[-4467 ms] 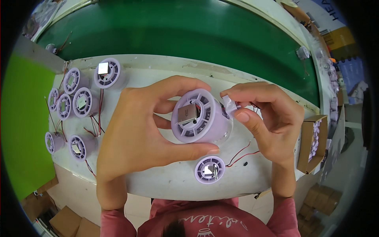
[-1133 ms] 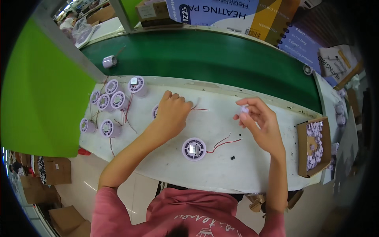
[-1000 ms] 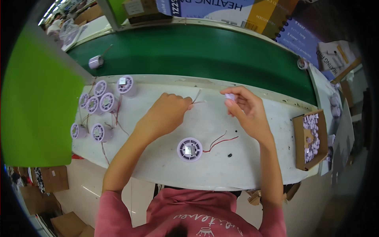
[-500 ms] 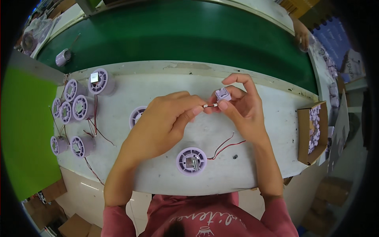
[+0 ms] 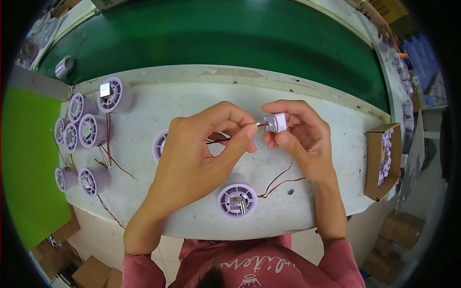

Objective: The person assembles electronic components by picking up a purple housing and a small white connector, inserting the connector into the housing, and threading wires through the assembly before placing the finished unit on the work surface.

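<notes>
Above the middle of a white worktop, a left hand and a right hand meet over a thin red-and-black wire and a small lilac square piece. The left thumb and forefinger pinch the wire close to its white connector, probably because so limp a lead is easiest to steer from near its end. The right hand grasps the square piece by its sides, turned so that its recessed face looks left, presumably to keep that side free of fingers. The piece sits at the tips of the right thumb and fingers, clear of the palm and just beside the left hand's pinch; a short stretch of wire bridges the gap, though how it joins the piece is too small to tell. Behind the left hand, a round lilac housing is half hidden. Another housing lies near the front edge, its leads trailing right, and seven more housings gather toward the left edge. At the right edge, a cardboard box holds small lilac pieces, likely placed there for the right hand's easy reach
</notes>
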Demonstrator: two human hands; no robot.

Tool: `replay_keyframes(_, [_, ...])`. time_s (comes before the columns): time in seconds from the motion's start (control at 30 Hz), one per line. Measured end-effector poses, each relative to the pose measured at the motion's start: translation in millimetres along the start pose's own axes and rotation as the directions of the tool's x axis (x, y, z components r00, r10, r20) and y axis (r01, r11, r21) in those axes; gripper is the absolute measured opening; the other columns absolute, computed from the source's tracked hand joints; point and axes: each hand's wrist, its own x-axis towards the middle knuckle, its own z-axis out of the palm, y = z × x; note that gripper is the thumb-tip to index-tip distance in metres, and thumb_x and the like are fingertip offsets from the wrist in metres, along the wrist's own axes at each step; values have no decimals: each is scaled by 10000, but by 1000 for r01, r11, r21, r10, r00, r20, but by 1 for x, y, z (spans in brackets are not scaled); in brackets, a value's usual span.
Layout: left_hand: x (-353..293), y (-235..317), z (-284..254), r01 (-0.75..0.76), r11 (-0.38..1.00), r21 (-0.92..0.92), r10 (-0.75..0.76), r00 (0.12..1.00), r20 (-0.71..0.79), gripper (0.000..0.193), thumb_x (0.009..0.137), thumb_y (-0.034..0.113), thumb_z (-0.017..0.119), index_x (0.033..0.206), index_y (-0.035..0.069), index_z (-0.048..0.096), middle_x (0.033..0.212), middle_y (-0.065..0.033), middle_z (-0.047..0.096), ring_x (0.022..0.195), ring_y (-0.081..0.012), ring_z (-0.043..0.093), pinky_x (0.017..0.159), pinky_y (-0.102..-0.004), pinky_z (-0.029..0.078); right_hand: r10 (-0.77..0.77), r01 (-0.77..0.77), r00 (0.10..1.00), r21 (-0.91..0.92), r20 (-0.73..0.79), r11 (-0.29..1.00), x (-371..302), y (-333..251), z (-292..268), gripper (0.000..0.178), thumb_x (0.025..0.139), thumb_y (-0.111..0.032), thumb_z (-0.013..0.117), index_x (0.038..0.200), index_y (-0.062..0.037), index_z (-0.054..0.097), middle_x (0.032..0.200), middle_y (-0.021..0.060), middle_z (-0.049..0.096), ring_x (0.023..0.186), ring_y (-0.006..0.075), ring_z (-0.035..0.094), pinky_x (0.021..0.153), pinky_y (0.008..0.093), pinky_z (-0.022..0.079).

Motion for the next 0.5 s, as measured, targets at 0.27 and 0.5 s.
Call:
replay_keyframes(0.27, [-1, 8, -3, 125, 986, -113, -119, 991, 57, 135, 927, 119, 642, 916, -15, 643, 722, -52, 672, 693, -70, 601, 650, -211, 433, -282, 257, 958, -299, -44, 919, 5, 4, 3, 375, 798, 50, 692, 1165, -16, 667, 1015, 102, 632, 837, 159, 581, 717, 268, 480])
replay_keyframes(0.5, [0, 13, -6, 199, 970, -141, -191, 979, 73, 123, 903, 110, 656, 894, -13, 656, 703, -49, 667, 657, -70, 593, 600, -206, 379, -223, 214, 975, -318, 9, 924, 2, 4, 2, 347, 807, 13, 694, 1151, -17, 675, 964, 103, 646, 798, 165, 582, 688, 270, 480])
